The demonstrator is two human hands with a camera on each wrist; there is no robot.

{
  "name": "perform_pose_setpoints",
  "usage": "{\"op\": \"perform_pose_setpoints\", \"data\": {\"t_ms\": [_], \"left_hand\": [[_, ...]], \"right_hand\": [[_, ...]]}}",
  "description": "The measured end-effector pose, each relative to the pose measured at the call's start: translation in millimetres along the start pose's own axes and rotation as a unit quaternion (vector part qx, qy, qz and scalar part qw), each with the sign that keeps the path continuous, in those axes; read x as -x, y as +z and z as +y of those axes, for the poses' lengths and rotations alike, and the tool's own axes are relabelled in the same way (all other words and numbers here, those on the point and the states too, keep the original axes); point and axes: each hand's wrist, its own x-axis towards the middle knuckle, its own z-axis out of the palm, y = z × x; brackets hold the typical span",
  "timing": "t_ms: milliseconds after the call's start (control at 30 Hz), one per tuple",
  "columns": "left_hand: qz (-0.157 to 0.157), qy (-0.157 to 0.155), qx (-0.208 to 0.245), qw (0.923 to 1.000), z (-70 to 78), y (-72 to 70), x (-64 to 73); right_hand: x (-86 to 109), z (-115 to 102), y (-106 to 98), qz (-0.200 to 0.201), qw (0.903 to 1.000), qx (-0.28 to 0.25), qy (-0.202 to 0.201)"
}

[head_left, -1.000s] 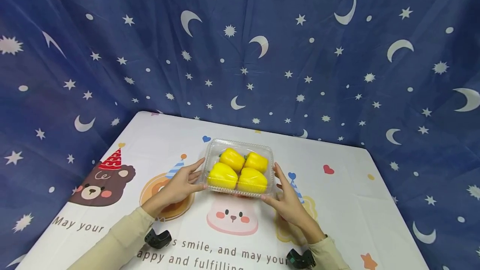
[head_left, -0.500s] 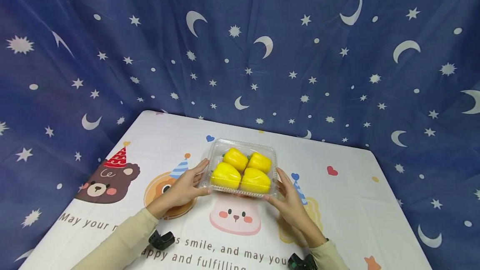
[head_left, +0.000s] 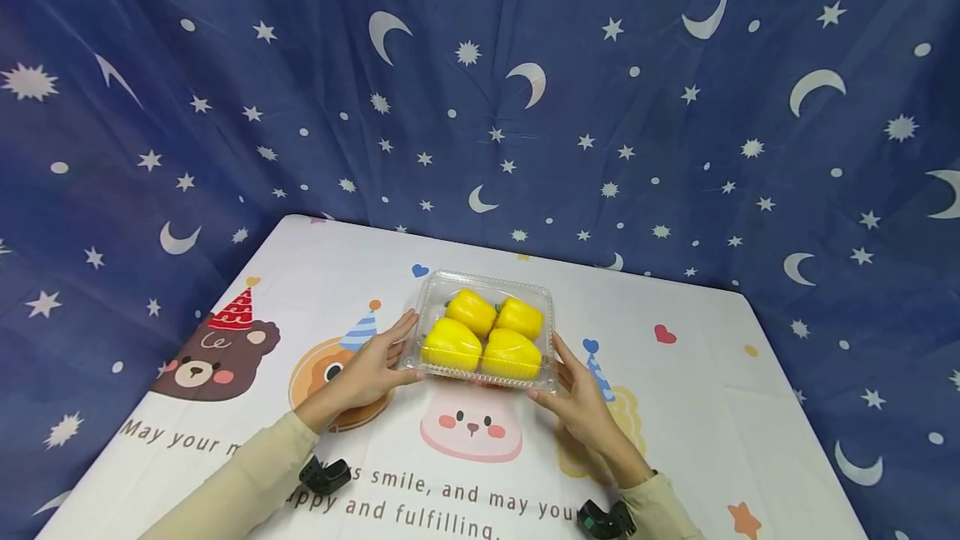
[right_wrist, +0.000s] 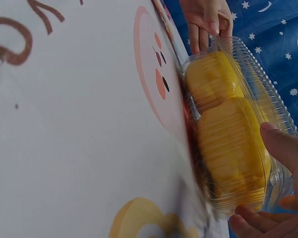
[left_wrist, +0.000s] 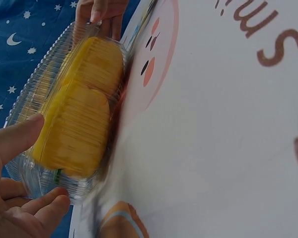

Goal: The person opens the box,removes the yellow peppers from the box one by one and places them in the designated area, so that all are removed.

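A clear plastic clamshell box with its lid down lies near the middle of the table, several yellow bell peppers inside it. My left hand grips the box's left end, thumb at the near corner and fingers along the side and underneath. At the opposite end my right hand holds it the same way. Both wrist views show the ribbed side wall close above the cloth; whether the base touches the table cannot be made out. A green stem shows through the plastic in the left wrist view.
A white printed cloth covers the table, with a bear, a pink face and lettering. Behind the table hangs a dark blue curtain with moons and stars. Black wrist bands sit on both forearms.
The view has shifted slightly. Both hands keep their hold on the box, which shows at most a very small upward shift against the printed cloth.
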Motion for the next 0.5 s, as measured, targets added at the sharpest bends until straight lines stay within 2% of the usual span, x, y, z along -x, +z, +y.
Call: {"op": "perform_pose_setpoints", "data": {"t_ms": [500], "left_hand": [[-0.002, 0.013, -0.008, 0.9999, 0.0, -1.3, 1.9]], "right_hand": [[0.5, 2.7, 0.5, -0.004, 0.9998, -0.020, 0.002]]}}
